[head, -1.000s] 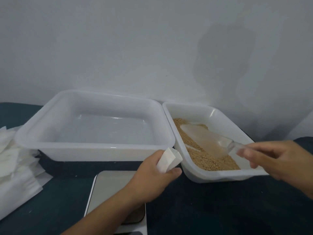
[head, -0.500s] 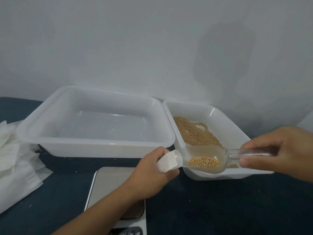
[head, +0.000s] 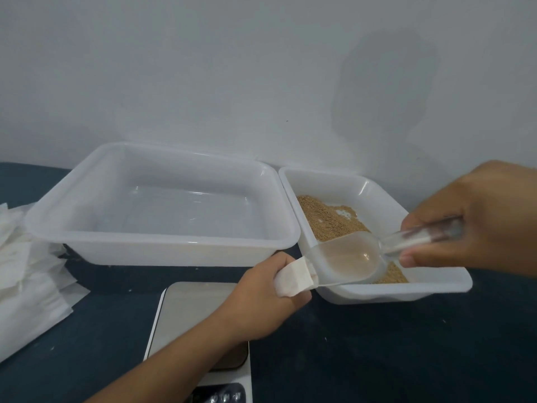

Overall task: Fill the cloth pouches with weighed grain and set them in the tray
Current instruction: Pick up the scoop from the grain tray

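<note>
Half a second ago the clear plastic scoop (head: 353, 263) carried a small heap of tan grain in its bowl; now the bowl looks bare, tipped with its open mouth down and to the left, against the mouth of the small white cloth pouch (head: 293, 279). The scoop's long axis runs left to right, its handle rising slightly toward the right, where the right hand (head: 476, 222) pinches it between thumb and curled fingers. The left hand (head: 261, 295) has kept its place at the near-left corner of the grain tray, fingers wrapped round the pouch, whose open end points right and a little up toward the scoop — the two touch just over that tray's near-left rim. The smaller white plastic tray (head: 377, 292) holds a layer of brown grain (head: 328, 219) with a bare patch near its far side. Just left of it, rims almost touching, sits the larger white plastic tray (head: 162, 245). Near the person, under the left forearm, lies a flat steel-topped kitchen scale (head: 191, 312) on the dark blue worktop (head: 392, 350), and a loose pile of white cloth pouches (head: 26, 274) lies at the far left edge.
</note>
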The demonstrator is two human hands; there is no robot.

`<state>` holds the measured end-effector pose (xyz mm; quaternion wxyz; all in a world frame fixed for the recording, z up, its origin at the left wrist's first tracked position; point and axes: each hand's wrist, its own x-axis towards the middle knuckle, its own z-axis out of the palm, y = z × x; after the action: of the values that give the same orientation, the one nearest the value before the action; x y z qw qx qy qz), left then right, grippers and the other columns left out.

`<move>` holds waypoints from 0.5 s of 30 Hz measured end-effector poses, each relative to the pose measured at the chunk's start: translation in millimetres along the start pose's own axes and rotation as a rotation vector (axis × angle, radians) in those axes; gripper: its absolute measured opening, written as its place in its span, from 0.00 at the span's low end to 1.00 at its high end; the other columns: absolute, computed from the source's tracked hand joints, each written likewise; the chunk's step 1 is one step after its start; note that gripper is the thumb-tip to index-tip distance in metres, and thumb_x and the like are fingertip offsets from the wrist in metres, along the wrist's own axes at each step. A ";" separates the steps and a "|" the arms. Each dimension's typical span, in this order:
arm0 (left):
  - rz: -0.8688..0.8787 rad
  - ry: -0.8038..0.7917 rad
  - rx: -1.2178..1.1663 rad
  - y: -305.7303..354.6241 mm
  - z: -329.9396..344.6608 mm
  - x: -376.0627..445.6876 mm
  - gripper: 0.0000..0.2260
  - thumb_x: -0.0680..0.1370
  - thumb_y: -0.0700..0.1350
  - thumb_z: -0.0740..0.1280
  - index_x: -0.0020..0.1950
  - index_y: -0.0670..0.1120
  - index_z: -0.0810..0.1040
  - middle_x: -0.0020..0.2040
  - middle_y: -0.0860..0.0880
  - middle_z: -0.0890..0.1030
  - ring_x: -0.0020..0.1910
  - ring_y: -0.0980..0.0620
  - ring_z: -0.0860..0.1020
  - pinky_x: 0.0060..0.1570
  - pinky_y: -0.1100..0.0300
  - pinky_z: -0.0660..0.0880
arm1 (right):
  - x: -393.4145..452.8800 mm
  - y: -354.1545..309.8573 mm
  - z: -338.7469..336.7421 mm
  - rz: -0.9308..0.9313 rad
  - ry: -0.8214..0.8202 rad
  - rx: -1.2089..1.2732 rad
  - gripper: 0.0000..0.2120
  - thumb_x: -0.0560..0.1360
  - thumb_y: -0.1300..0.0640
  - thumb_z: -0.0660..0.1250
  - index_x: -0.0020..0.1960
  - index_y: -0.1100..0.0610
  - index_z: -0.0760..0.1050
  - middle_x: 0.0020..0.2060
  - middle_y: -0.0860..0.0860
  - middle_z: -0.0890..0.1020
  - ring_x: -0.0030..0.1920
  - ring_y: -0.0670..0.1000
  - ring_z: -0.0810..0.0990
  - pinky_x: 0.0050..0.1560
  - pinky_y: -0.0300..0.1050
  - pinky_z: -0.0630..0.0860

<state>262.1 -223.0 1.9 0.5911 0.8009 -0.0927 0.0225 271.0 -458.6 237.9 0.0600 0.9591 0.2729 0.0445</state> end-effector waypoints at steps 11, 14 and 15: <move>-0.092 0.048 -0.131 -0.3 -0.9 1.3 0.12 0.71 0.58 0.73 0.52 0.60 0.78 0.46 0.59 0.81 0.42 0.62 0.79 0.41 0.66 0.77 | -2.7 69.4 3.5 0.246 0.058 0.114 0.19 0.61 0.15 0.63 0.44 0.22 0.80 0.35 0.28 0.82 0.40 0.29 0.79 0.38 0.40 0.78; -0.128 0.051 -0.195 1.3 -1.6 0.3 0.13 0.71 0.58 0.74 0.54 0.63 0.79 0.45 0.61 0.82 0.42 0.63 0.80 0.40 0.65 0.77 | 7.0 96.1 39.4 0.379 -0.132 0.149 0.12 0.65 0.26 0.72 0.39 0.32 0.84 0.34 0.31 0.82 0.39 0.35 0.81 0.42 0.39 0.76; -0.139 0.046 -0.216 2.6 -1.5 -0.2 0.14 0.69 0.60 0.74 0.54 0.66 0.78 0.44 0.62 0.82 0.42 0.64 0.80 0.39 0.65 0.76 | 10.8 102.1 53.9 0.409 -0.211 0.111 0.11 0.67 0.29 0.73 0.38 0.35 0.85 0.33 0.31 0.82 0.39 0.37 0.81 0.41 0.39 0.76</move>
<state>261.6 -222.3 4.8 0.6759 0.7364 -0.0254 -0.0103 339.4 -543.9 199.4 0.0254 0.9956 0.0671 -0.0600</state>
